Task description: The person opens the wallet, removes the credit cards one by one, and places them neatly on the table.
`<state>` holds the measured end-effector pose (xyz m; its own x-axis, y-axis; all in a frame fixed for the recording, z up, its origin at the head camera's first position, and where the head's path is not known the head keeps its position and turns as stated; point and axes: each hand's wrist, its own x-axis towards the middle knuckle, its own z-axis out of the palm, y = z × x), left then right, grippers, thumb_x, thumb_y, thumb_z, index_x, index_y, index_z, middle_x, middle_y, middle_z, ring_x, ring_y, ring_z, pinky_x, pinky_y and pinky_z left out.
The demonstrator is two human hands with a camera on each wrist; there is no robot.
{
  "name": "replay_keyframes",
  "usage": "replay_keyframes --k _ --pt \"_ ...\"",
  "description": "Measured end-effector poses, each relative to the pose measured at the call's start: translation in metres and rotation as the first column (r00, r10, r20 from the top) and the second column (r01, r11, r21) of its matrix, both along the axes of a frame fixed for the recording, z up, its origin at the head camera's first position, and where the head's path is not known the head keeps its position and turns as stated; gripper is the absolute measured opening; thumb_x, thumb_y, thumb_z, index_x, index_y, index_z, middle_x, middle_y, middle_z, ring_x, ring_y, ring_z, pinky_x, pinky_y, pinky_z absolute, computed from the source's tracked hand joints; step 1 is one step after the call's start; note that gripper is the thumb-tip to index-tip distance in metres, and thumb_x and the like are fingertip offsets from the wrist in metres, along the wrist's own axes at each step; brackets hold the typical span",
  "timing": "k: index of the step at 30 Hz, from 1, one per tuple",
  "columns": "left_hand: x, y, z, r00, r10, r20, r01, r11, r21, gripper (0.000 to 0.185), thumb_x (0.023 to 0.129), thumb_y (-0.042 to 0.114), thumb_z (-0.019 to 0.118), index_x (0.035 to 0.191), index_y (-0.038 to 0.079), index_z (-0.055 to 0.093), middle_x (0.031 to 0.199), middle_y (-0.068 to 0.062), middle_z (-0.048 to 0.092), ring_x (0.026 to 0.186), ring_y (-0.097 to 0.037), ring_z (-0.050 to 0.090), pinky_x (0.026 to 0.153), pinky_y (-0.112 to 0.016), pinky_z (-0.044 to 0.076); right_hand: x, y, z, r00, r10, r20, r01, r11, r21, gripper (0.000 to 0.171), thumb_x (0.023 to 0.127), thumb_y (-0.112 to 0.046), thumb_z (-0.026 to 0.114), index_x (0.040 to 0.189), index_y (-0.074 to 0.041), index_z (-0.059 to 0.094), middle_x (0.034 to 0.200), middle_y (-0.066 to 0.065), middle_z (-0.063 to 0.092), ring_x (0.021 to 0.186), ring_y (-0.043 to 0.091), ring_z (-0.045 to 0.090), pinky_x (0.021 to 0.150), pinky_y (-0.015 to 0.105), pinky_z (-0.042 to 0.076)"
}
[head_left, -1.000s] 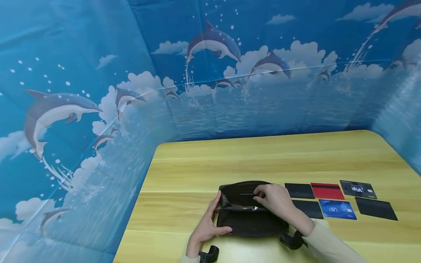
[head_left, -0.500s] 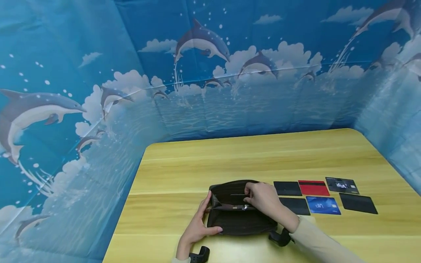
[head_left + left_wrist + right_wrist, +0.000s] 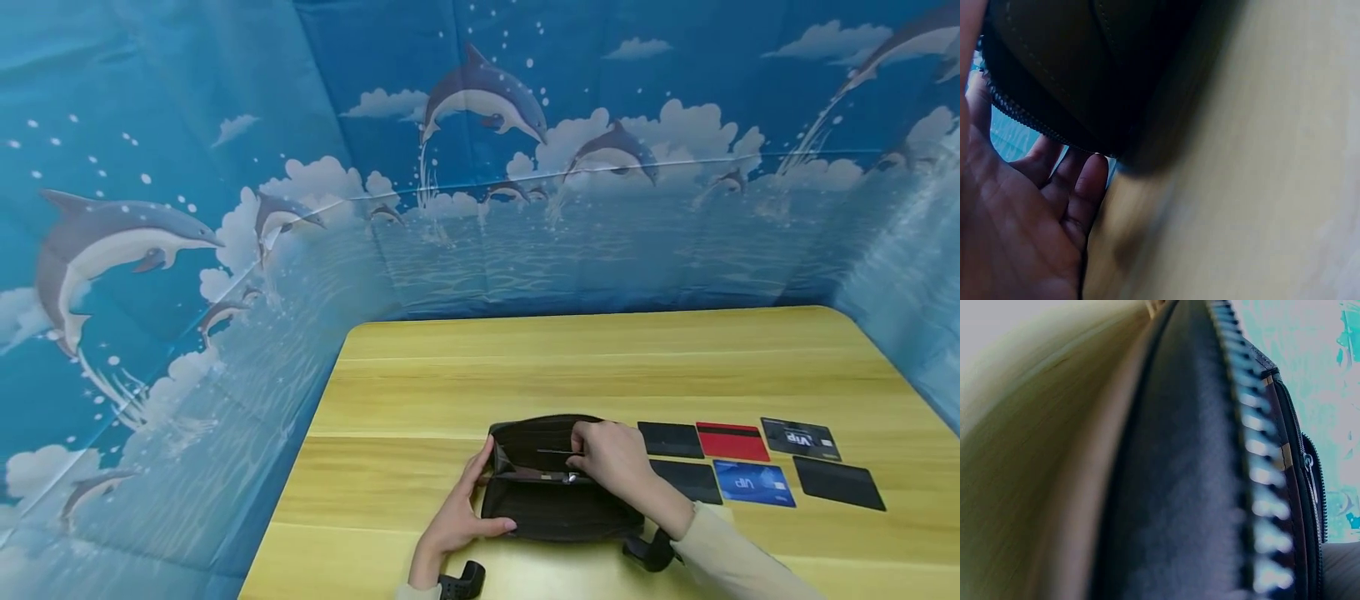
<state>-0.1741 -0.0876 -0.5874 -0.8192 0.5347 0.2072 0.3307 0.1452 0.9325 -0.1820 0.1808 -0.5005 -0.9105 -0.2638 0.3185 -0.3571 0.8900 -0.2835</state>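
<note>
Left hand (image 3: 457, 521) grips the open black wallet (image 3: 555, 508) near the counter (image 3: 450, 392) front edge; right hand (image 3: 615, 458) pinches a half-hidden card (image 3: 557, 452) inside.

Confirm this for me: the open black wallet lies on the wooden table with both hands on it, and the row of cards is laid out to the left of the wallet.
One thing is wrong: the cards lie to the right of the black wallet, not the left, as the head view shows. The rest holds: the wallet is open on the wooden table, with the left hand at its left end and the right hand on its open top.
</note>
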Motion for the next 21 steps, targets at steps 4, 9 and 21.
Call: replay_keyframes --k 4,9,21 --pt "0.0002 -0.0004 0.0006 1.0 0.0 0.009 0.0 1.0 0.003 0.105 0.077 0.022 0.081 0.154 0.027 0.009 0.155 -0.001 0.013 0.138 -0.026 0.02 0.103 -0.04 0.029 -0.0004 -0.0008 -0.0007 1.0 -0.009 -0.007 0.009 1.0 0.006 0.036 0.067 -0.022 0.086 0.062 -0.022 0.051 0.049 -0.013 0.039 0.041 0.005 0.034 0.037 0.024 0.028" --pt "-0.0025 0.0018 0.0004 1.0 -0.016 0.008 0.016 1.0 0.013 0.106 0.077 0.023 0.081 0.154 0.027 0.009 0.154 -0.002 0.015 0.134 -0.024 0.026 0.103 -0.038 0.029 -0.0012 0.0006 -0.0014 1.0 -0.019 -0.015 0.019 1.0 0.007 0.037 0.068 -0.022 0.086 0.06 -0.023 0.05 0.048 -0.012 0.038 0.04 0.006 0.033 0.037 0.024 0.026" --pt "-0.0023 0.0001 0.0006 0.999 -0.035 0.017 0.034 0.999 0.042 0.105 0.078 0.019 0.08 0.154 0.026 0.009 0.153 -0.003 0.018 0.134 -0.022 0.026 0.101 -0.034 0.03 -0.002 0.0007 -0.0036 1.0 0.012 -0.005 -0.012 1.0 0.0 0.035 0.072 -0.025 0.083 0.061 -0.023 0.05 0.047 -0.013 0.035 0.039 0.005 0.031 0.037 0.023 0.023"
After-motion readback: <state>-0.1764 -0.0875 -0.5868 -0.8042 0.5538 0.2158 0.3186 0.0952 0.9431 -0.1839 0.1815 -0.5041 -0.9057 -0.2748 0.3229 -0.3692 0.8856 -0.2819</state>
